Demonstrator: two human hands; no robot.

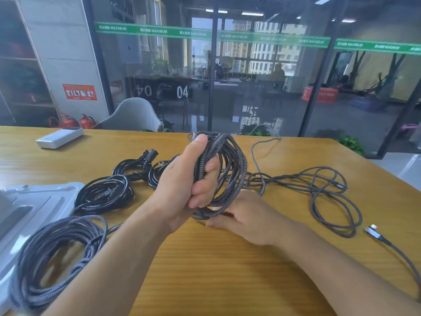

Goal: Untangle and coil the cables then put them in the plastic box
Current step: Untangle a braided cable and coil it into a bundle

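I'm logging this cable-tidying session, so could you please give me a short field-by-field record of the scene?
left hand: left hand grips the braided coil, held upright above the table
right hand: right hand at the coil's lower edge; grip unclear
loose tail: uncoiled braided cable trails right across the table
finished coils: grey braided coil near left; black power cables behind it
box: plastic box at left edge, partly in view

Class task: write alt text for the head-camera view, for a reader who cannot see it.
A person's left hand grips a half-wound coil of braided cable above a wooden table, while the right hand touches its lower loops. The uncoiled remainder trails right; finished coils lie left beside a plastic box.
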